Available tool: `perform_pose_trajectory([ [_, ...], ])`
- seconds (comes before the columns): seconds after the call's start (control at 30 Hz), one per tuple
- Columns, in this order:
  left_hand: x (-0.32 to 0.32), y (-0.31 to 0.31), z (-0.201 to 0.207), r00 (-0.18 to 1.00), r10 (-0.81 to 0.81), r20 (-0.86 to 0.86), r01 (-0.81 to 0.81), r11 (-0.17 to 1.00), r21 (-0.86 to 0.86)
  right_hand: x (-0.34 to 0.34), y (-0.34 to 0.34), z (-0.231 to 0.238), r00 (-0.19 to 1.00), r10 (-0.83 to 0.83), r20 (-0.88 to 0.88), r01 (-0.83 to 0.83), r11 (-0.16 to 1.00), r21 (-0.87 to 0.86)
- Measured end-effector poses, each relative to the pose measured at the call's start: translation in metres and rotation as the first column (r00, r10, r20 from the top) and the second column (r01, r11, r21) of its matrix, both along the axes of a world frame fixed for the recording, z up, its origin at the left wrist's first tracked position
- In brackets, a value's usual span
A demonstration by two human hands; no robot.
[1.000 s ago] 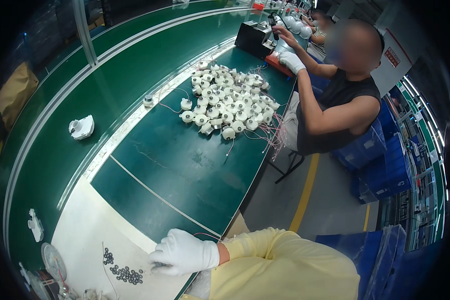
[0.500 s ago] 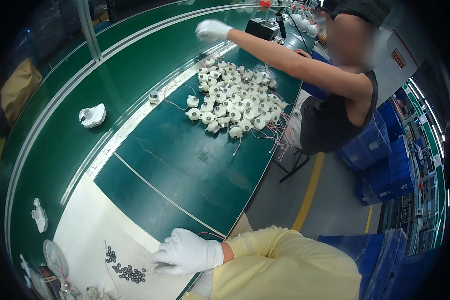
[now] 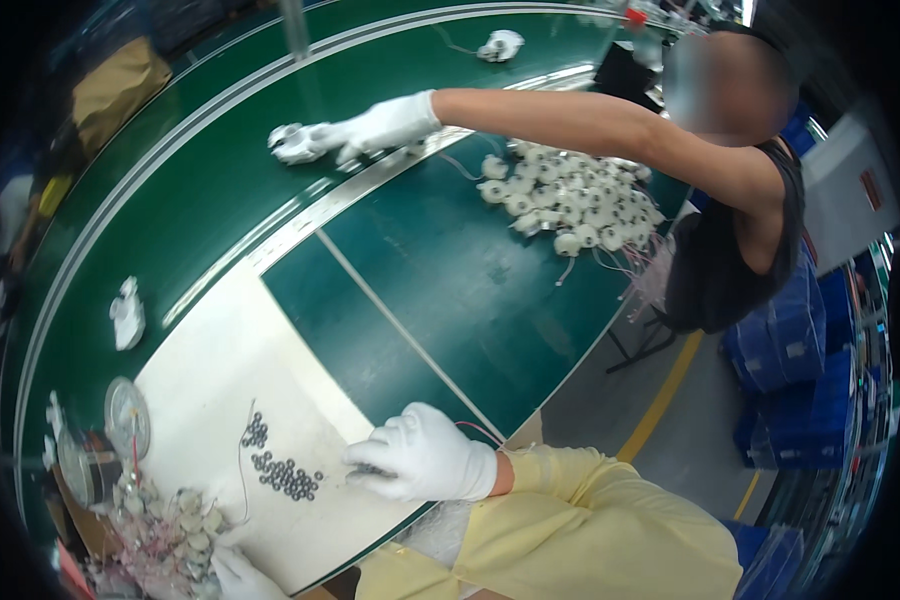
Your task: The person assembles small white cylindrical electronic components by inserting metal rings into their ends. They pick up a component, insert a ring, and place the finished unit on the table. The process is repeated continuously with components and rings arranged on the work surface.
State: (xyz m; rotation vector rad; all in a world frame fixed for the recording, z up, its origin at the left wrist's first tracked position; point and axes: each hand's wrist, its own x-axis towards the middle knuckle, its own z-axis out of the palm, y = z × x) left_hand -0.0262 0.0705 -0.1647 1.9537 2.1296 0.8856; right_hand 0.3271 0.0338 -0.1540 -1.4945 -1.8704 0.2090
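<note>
My right hand (image 3: 425, 455), in a white glove, rests at the right side of the white work sheet (image 3: 200, 330). Its fingers are curled around something dark and small, mostly hidden beneath them. A red wire (image 3: 480, 430) shows behind that hand. To its left, small dark rings (image 3: 288, 477) lie loose in two groups. My left hand (image 3: 242, 577), also gloved, is at the lower edge beside a heap of pale parts with pink wires (image 3: 170, 525). Its fingers are partly cut off and blurred against the heap.
Across the table a co-worker's gloved hand (image 3: 385, 130) touches a white part (image 3: 300, 143) on the green belt (image 3: 210, 190). White round motors (image 3: 580, 195) are piled at the far right. Wire spools (image 3: 127, 415) stand at left; blue crates (image 3: 785, 400) beyond the table.
The view has shifted, so the table sits further right. My left hand has come into view by the heap. The co-worker's hand has come down onto a white part on the belt.
</note>
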Motion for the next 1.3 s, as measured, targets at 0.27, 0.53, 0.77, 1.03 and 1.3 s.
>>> perform_pose_trajectory([
  [0.27,-0.004,-0.008,-0.011,0.971,0.109,0.211,-0.096,0.993,-0.071,-0.002,-0.002,-0.004,0.999,-0.03,0.023,0.029,0.999,0.045],
  [0.53,-0.006,-0.007,-0.018,0.952,0.13,0.276,-0.116,0.991,-0.069,0.0,-0.001,-0.002,1.0,0.01,-0.009,-0.01,1.0,0.005],
  [0.77,-0.008,-0.006,-0.013,0.951,0.142,0.274,-0.111,0.986,-0.125,0.001,-0.001,-0.002,1.0,0.005,0.001,-0.005,1.0,0.018],
  [1.03,-0.019,-0.006,-0.023,0.939,0.112,0.326,-0.078,0.99,-0.117,0.0,-0.002,-0.002,1.0,0.01,0.014,-0.01,1.0,0.018],
  [1.3,-0.019,-0.006,-0.022,0.932,0.125,0.339,-0.088,0.989,-0.121,-0.001,-0.003,-0.003,1.0,-0.002,-0.004,0.002,1.0,0.01],
])
